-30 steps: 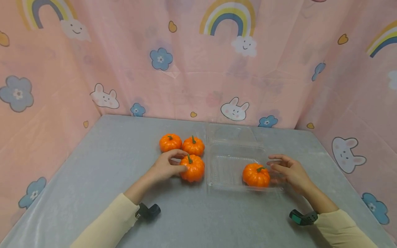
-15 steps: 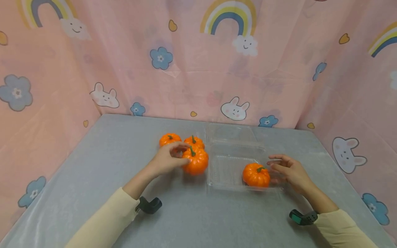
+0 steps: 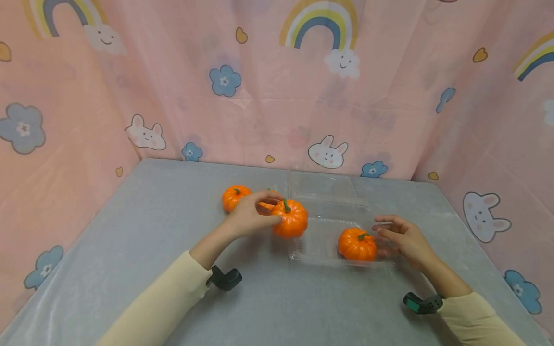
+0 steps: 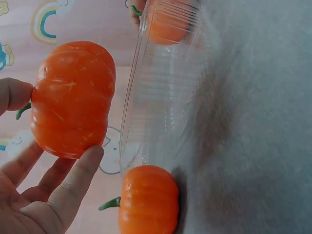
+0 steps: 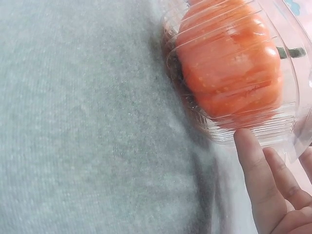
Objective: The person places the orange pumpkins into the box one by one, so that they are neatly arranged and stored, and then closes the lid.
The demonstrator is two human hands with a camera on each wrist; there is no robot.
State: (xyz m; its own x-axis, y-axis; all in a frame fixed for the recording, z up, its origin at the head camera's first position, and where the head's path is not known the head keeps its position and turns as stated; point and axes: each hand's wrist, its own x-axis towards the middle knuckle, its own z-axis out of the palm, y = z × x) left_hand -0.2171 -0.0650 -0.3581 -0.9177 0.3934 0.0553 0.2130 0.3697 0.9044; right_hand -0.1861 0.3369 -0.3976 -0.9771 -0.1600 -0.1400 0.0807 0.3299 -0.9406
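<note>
My left hand grips a small orange pumpkin with a green stem, thumb on one side and fingers on the other. In the left wrist view, this pumpkin hangs in the air beside the box wall. The clear plastic box lies with its lid folded back. A second pumpkin sits inside, at the front right. Along the box's right side rests my right hand, fingers loosely extended. One of its fingertips touches the ribbed wall in the right wrist view.
Behind my left hand stand two more pumpkins, one at the left and one mostly hidden by the fingers. A grey cloth covers the table. A pink patterned curtain closes off the back and sides.
My left hand has lifted the pumpkin off the table and carried it right, to over the box's left edge. My right hand and the box have stayed put.
</note>
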